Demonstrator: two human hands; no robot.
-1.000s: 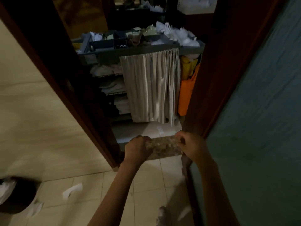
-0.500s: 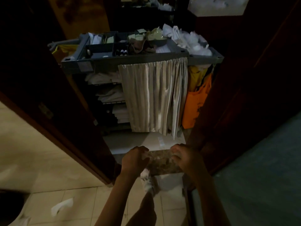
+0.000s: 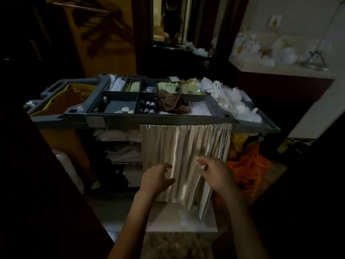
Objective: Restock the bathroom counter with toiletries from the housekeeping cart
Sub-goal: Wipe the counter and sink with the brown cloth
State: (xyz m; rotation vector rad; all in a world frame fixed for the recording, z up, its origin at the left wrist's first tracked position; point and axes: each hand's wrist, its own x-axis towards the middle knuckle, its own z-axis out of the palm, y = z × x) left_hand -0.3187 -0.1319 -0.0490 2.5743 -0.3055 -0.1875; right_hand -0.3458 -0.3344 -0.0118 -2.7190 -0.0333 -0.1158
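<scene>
Both hands are empty right now. The left hand (image 3: pixel 156 177) and right hand (image 3: pixel 214 174) hover low in front of the pleated beige satin curtain (image 3: pixel 184 146) that hangs off the front of the grey plastic housekeeping cart (image 3: pixel 149 121). Fingers (image 3: pixel 165 166) are spread apart and loosely curled with nothing in them. I can't tell if they actually touch the fabric.

The toiletries are all up top in the tray. The little dark bottles with white caps (image 3: pixel 148 107) stand in a narrow middle compartment, the small white round pieces (image 3: pixel 126 109) are in the bin to their left, and the pale green sachets (image 3: pixel 168 87) are in the back row.

What I'd worry about:

- It's really dim. Picking out the right item in those compartments by eye looks hard, so grabbing the wrong thing is easy.
- The bottles are packed upright and close together. A clumsy pinch on one probably tips its neighbours.
- The crumpled brown cloth (image 3: pixel 172 104) sits just beside the bottle slot. A reach from the right could drag it over the tray.
- The heap of loose white linen (image 3: pixel 237 103) on the right end looks ready to slide off if the cart gets bumped.
- Hands this low could snag the curtain on the way up and tug the cart.
</scene>
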